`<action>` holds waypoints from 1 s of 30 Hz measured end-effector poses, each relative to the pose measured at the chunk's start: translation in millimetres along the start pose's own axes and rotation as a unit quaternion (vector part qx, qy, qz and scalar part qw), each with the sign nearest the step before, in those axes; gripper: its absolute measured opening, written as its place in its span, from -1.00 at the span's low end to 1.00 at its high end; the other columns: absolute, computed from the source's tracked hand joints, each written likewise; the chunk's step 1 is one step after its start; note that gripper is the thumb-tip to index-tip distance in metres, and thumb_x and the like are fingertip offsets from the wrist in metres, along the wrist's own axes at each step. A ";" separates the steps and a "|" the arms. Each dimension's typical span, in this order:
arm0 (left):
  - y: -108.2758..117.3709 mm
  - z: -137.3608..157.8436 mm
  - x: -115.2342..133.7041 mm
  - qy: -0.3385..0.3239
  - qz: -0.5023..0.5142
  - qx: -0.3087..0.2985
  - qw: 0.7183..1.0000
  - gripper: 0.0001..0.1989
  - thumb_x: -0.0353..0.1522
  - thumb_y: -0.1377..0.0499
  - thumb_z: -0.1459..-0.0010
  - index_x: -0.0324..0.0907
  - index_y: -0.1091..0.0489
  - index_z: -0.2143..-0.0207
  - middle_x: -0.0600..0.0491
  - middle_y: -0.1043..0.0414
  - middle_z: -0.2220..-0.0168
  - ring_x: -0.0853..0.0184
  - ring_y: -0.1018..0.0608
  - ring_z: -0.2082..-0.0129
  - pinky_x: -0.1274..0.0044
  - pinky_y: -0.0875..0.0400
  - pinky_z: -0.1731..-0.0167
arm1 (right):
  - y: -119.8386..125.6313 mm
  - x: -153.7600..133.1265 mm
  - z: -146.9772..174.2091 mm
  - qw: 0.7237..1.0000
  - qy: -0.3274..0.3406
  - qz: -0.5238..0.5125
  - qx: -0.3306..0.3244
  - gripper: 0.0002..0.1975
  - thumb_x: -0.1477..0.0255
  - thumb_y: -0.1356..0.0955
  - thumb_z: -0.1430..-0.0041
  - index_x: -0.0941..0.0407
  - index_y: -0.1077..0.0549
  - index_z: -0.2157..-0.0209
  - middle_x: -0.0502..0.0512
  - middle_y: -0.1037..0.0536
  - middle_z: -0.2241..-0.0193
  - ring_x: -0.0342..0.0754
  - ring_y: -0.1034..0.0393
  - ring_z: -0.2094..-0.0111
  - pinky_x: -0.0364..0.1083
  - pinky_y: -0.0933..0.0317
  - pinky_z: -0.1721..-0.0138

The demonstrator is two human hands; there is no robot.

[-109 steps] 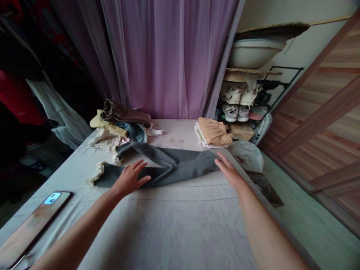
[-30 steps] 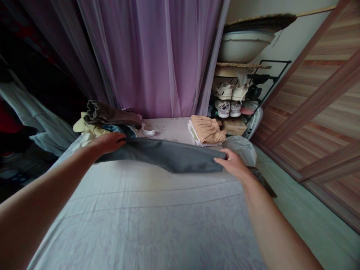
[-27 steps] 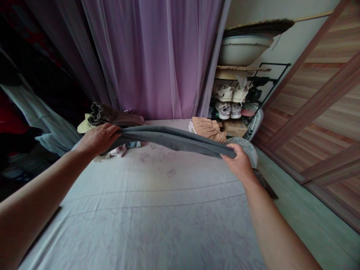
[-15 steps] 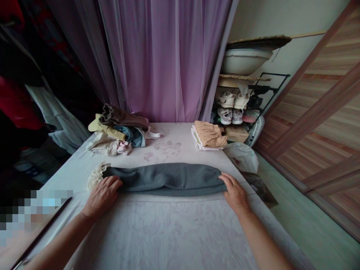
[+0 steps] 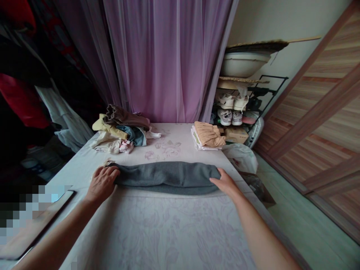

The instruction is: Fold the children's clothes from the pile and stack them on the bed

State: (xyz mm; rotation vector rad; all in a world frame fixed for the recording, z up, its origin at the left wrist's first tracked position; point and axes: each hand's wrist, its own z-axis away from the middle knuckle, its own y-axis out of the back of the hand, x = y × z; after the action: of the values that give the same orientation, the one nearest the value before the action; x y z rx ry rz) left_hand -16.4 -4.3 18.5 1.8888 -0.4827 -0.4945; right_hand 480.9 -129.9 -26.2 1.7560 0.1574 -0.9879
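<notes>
A dark grey garment (image 5: 168, 178) lies across the bed as a long, narrow strip, with a few soft creases. My left hand (image 5: 103, 182) is closed over its left end, where a bit of cream ruffled trim (image 5: 109, 162) shows behind the fingers. Most of that trim is hidden by the hand. At the other end, my right hand (image 5: 225, 182) grips the edge, thumb on top and some fingers out of sight underneath.
A loose heap of clothes (image 5: 123, 129) lies at the bed's far left. A folded stack (image 5: 209, 135) with a peach garment on top sits far right. A tablet-like device (image 5: 42, 225) rests near left. Beyond the right edge stand a shoe rack (image 5: 253, 90) and plastic bag (image 5: 242, 157).
My right hand has shifted slightly left and turned, its thumb now over the garment's end. My left hand has moved a little up and left, covering more of the cream trim.
</notes>
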 end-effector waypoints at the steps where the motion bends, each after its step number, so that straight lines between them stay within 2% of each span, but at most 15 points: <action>1: 2.3 -0.7 0.9 0.005 0.003 0.004 1.000 -0.70 -0.52 0.01 -0.02 -0.11 -0.44 0.27 -0.09 -0.55 0.11 0.10 -0.53 0.07 0.21 -0.23 -0.06 | 0.8 -4.7 -3.2 1.000 0.009 0.001 0.005 -0.45 0.38 -0.39 0.05 0.15 -0.41 -0.04 0.17 -0.60 0.18 0.03 -0.51 0.23 -0.06 -0.35 0.23; 3: 5.0 0.0 3.3 0.012 0.012 0.013 1.000 -0.72 -0.51 0.02 -0.06 -0.10 -0.44 0.28 -0.07 -0.56 0.16 0.12 -0.54 0.10 0.24 -0.24 -0.05 | 4.7 -11.3 -7.9 1.000 0.005 -0.002 0.028 -0.39 0.40 -0.38 0.04 0.12 -0.35 -0.12 0.15 -0.58 0.11 0.03 -0.49 0.17 -0.05 -0.33 0.16; 5: 4.6 4.8 6.0 0.008 0.020 0.012 1.000 -0.72 -0.49 0.00 -0.05 -0.10 -0.44 0.27 -0.07 -0.56 0.13 0.11 -0.52 0.06 0.22 -0.23 -0.07 | 9.0 -13.4 -8.7 0.998 0.000 0.025 0.052 -0.41 0.38 -0.37 0.01 0.11 -0.34 -0.12 0.16 -0.57 0.12 0.05 -0.49 0.17 -0.04 -0.32 0.16; 9: 0.6 21.9 12.2 -0.017 0.032 -0.013 0.999 -0.68 -0.42 -0.08 0.03 -0.09 -0.47 0.19 -0.08 -0.51 -0.01 0.03 -0.49 -0.03 0.14 -0.18 -0.11 | 9.4 -9.7 2.4 0.993 -0.041 0.100 0.041 -0.56 0.27 -0.33 -0.08 0.16 -0.46 0.02 0.22 -0.59 0.19 0.10 -0.48 0.18 -0.02 -0.30 0.18; 12: 1.9 26.7 21.9 -0.033 0.046 -0.009 0.998 -0.67 -0.25 -0.11 -0.08 -0.08 -0.47 0.10 -0.08 -0.50 -0.03 0.02 -0.50 -0.02 0.12 -0.19 -0.10 | 5.0 -9.3 12.2 0.988 -0.052 0.131 0.064 -0.53 0.13 -0.25 -0.18 0.18 -0.50 0.09 0.28 -0.58 0.17 0.13 -0.47 0.15 -0.02 -0.28 0.16; 15: 4.3 17.4 38.6 -0.058 0.073 -0.025 0.995 -0.67 -0.17 -0.10 -0.17 -0.05 -0.48 0.07 -0.05 -0.52 0.01 0.07 -0.53 0.04 0.21 -0.29 -0.02 | 3.8 -14.4 15.0 0.981 -0.064 0.164 0.080 -0.53 0.12 -0.21 -0.20 0.16 -0.54 0.15 0.28 -0.59 0.19 0.13 -0.47 0.14 -0.03 -0.27 0.19; 19: 3.1 -2.1 57.5 -0.081 0.104 -0.069 0.989 -0.72 -0.26 -0.04 -0.23 -0.06 -0.52 0.16 -0.03 -0.57 0.15 0.15 -0.57 0.16 0.32 -0.37 0.11 | 12.6 -22.0 10.7 0.979 -0.075 0.184 0.057 -0.57 0.11 -0.22 -0.19 0.13 -0.56 0.34 0.25 -0.60 0.32 0.12 -0.48 0.23 -0.06 -0.24 0.28; 22: 3.2 -6.3 59.1 -0.083 0.113 -0.063 0.988 -0.67 -0.27 0.05 -0.28 -0.12 -0.50 0.21 -0.05 -0.57 0.22 0.17 -0.57 0.22 0.35 -0.40 0.19 | 22.6 -21.0 10.0 0.985 -0.044 0.151 0.067 -0.57 0.10 -0.20 -0.18 0.10 -0.55 0.37 0.22 -0.60 0.33 0.11 -0.47 0.22 -0.07 -0.24 0.27; 26: 2.6 5.6 53.4 -0.086 0.131 -0.049 0.986 -0.69 -0.29 0.06 -0.27 -0.13 -0.47 0.24 -0.05 -0.56 0.19 0.20 -0.56 0.22 0.37 -0.41 0.19 | 22.1 -6.4 20.3 0.990 -0.036 0.113 0.076 -0.60 0.10 -0.22 -0.13 0.09 -0.52 0.37 0.19 -0.60 0.30 0.11 -0.46 0.20 -0.05 -0.26 0.21; 30: 0.5 17.4 54.1 -0.092 0.136 -0.078 0.983 -0.78 -0.40 -0.02 -0.11 -0.11 -0.45 0.29 -0.03 -0.53 0.10 0.20 -0.54 0.12 0.38 -0.41 0.13 | 6.3 15.2 32.7 0.990 -0.021 0.111 0.081 -0.66 0.12 -0.25 -0.08 0.07 -0.47 0.47 0.22 -0.59 0.22 0.14 -0.43 0.13 0.00 -0.27 0.10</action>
State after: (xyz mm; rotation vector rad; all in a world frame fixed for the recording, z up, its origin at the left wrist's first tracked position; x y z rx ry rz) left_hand 19.0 -47.2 7.1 1.6043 -0.7902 -0.5100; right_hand 476.5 -165.2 -34.9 1.8513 -0.1472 -0.8941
